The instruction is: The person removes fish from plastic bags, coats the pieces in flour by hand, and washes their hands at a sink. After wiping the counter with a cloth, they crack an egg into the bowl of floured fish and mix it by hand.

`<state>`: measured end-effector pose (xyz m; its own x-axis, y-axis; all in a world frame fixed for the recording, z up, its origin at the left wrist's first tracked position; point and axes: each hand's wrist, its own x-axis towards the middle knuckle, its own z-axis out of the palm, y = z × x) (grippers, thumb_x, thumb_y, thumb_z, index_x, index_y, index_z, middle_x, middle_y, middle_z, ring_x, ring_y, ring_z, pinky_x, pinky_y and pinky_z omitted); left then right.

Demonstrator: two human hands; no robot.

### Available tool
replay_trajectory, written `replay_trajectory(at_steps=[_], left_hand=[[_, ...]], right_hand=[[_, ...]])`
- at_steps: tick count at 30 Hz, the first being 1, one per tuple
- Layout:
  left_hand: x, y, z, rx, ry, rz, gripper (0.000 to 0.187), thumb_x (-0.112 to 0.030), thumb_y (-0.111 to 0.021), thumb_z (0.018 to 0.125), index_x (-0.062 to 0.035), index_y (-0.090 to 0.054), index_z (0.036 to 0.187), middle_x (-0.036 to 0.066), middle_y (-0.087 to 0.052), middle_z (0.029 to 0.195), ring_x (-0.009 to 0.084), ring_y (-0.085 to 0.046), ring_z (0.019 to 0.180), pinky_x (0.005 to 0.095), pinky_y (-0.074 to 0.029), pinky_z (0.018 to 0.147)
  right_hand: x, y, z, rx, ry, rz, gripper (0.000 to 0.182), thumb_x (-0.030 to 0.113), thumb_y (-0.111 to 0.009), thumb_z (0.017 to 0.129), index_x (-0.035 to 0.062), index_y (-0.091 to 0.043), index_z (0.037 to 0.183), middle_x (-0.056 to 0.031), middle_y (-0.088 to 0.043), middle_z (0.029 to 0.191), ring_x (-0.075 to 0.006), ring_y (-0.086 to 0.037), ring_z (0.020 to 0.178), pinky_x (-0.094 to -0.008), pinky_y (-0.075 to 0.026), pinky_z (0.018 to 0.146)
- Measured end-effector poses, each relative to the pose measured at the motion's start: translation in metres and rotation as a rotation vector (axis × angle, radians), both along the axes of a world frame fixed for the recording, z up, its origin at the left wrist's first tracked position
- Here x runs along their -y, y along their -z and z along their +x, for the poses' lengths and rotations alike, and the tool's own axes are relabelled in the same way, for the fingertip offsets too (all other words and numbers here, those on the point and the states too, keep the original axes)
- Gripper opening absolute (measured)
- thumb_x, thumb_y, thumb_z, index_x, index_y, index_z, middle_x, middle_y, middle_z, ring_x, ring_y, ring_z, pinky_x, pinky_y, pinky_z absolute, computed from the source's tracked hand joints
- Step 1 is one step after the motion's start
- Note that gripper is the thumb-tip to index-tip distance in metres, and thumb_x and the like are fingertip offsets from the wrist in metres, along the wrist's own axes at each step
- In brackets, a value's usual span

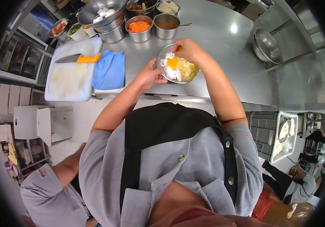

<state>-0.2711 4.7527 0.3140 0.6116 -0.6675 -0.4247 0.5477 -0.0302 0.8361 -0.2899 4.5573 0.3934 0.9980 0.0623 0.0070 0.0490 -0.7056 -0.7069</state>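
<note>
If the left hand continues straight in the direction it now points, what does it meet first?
The left hand already touches the rim of the metal bowl of white and yellow food, so it would press into that bowl first. Beyond it lies the right hand, though depth is unclear.

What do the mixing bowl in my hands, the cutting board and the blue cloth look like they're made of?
Mixing bowl: likely stainless steel, its rim grey and shiny like the counter. Cutting board: probably plastic, white and matte with thick rounded corners. Blue cloth: soft fabric, rumpled into folds.
</note>
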Motion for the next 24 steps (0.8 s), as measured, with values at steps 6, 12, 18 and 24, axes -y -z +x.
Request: replay_trajectory(at_steps=[6,12,18,24], left_hand=[[-0.005,0.017,0.007,-0.034,0.029,-0.123,0.076,-0.009,-0.056,0.085,-0.0114,-0.004,0.140,0.014,-0.055,0.095,0.0195,-0.061,0.072,0.0347,-0.056,0.067],[-0.003,0.021,0.001,-0.060,-0.038,-0.221,0.079,-0.010,-0.058,0.084,-0.0141,-0.002,0.141,0.015,-0.053,0.098,0.0208,-0.061,0.071,0.0384,-0.057,0.066],[-0.003,0.025,0.002,-0.062,-0.018,-0.187,0.080,-0.012,-0.059,0.083,-0.0171,-0.003,0.141,0.013,-0.054,0.096,0.0203,-0.061,0.072,0.0388,-0.056,0.068],[-0.006,0.015,-0.003,-0.065,-0.018,-0.125,0.079,-0.015,-0.059,0.085,-0.0162,-0.003,0.141,0.011,-0.055,0.097,0.0184,-0.061,0.073,0.0350,-0.055,0.069]], right_hand=[[0.014,0.032,-0.002,-0.244,0.009,-0.688,0.026,-0.002,-0.056,0.070,0.0033,-0.060,0.095,-0.0171,-0.063,0.091,-0.0312,-0.061,0.084,-0.0367,-0.047,0.077],[0.021,0.086,-0.004,-0.177,0.076,-0.622,0.033,0.010,-0.060,0.070,0.0048,-0.060,0.102,-0.0186,-0.061,0.101,-0.0343,-0.058,0.093,-0.0388,-0.046,0.080],[0.006,0.006,-0.004,-0.277,-0.031,-0.430,0.027,0.010,-0.064,0.066,0.0023,-0.063,0.092,-0.0160,-0.064,0.082,-0.0289,-0.062,0.074,-0.0339,-0.048,0.070],[0.010,-0.010,-0.005,-0.200,-0.022,0.039,0.028,0.014,-0.067,0.065,0.0002,-0.063,0.089,-0.0139,-0.064,0.077,-0.0270,-0.061,0.070,-0.0337,-0.048,0.068]])
